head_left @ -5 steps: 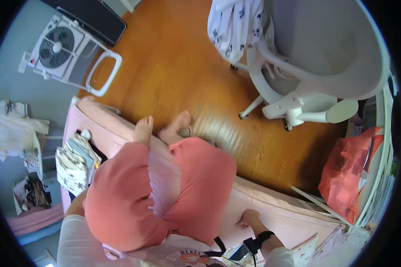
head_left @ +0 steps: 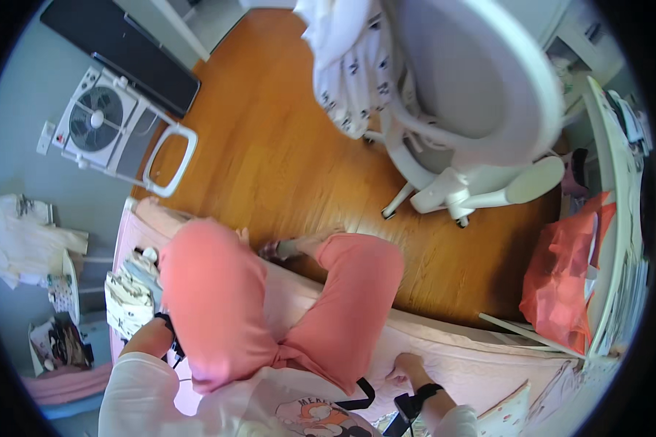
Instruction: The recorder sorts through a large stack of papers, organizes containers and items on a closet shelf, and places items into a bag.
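I sit on the edge of a bed with a pink sheet (head_left: 474,360), knees up in coral-pink trousers (head_left: 215,291). My right hand (head_left: 407,366) rests on the sheet beside my thigh, fingers stretched out and nothing held. A black strap with a small device (head_left: 423,398) circles that wrist. My left forearm (head_left: 151,339), also strapped at the wrist, passes behind my raised left leg, which hides the hand. Near that wrist lies a pile of folded clothes (head_left: 131,298). One foot stands by a dark slipper-like shape (head_left: 277,250) on the floor.
A white swivel chair (head_left: 452,138) with a patterned cloth (head_left: 353,80) over it stands ahead on the wooden floor (head_left: 262,138). At right, a red bag (head_left: 561,273) leans by a white shelf (head_left: 616,240). A white box fan (head_left: 98,120) is at the far left.
My view has shifted and tilted, showing more beyond the chair. My left knee has risen and covers its foot. The left wrist strap now shows. My right hand stays on the sheet.
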The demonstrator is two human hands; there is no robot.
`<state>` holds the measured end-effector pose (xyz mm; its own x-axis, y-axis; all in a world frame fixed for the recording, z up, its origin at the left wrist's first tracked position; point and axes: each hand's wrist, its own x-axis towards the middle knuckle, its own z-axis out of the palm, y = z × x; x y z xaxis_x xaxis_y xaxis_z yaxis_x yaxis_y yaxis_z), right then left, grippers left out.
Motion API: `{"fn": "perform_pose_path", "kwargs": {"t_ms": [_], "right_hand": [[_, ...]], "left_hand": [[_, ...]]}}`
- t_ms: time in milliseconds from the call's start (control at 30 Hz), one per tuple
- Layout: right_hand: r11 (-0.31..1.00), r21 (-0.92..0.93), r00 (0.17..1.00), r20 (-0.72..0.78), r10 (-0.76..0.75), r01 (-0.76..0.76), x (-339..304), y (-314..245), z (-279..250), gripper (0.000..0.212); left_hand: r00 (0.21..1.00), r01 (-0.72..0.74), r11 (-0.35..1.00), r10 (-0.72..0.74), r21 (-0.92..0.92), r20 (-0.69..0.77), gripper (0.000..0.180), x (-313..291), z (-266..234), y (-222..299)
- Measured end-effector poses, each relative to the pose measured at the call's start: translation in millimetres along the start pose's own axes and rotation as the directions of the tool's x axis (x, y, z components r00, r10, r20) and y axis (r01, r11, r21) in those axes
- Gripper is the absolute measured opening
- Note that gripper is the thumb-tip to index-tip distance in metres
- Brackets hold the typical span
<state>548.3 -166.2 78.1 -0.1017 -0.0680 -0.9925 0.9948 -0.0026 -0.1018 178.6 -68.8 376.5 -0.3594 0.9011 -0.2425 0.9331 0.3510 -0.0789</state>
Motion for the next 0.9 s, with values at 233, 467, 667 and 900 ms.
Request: {"fn": "perform_pose_path", "kwargs": {"t_ms": [233, 467, 667, 900], "right_hand": [[0.982, 0.187, 0.985, -0.167, 0.035, -0.003, 32.4, 13.7, 22.2, 0.030], [0.357, 0.552, 0.428, -0.824, 0.371, 0.754, -124.1, 29.3, 18.2, 0.016], [0.204, 0.434, 0.160, -0.665, 0.729, 0.877, -291.8, -8.1, -75.9, 0.017], [0.329, 0.123, -0.059, -0.869, 0.491, 0.937, -404.4, -87.7, -240.6, 0.032]], "left_hand": [[0.819, -0.188, 0.899, 0.365, -0.394, 0.442, 0.035, 179.1, 85.2, -95.7], [0.424, -0.897, 0.331, 0.465, -0.292, -0.777, 0.041, 230.0, -127.6, 104.8], [0.110, -0.990, 0.138, 0.783, -0.002, -0.612, 0.031, 282.0, -235.2, 223.2], [-0.160, -0.985, -0.129, 0.922, 0.111, -0.351, 0.047, 301.6, -259.2, 223.5]]}}
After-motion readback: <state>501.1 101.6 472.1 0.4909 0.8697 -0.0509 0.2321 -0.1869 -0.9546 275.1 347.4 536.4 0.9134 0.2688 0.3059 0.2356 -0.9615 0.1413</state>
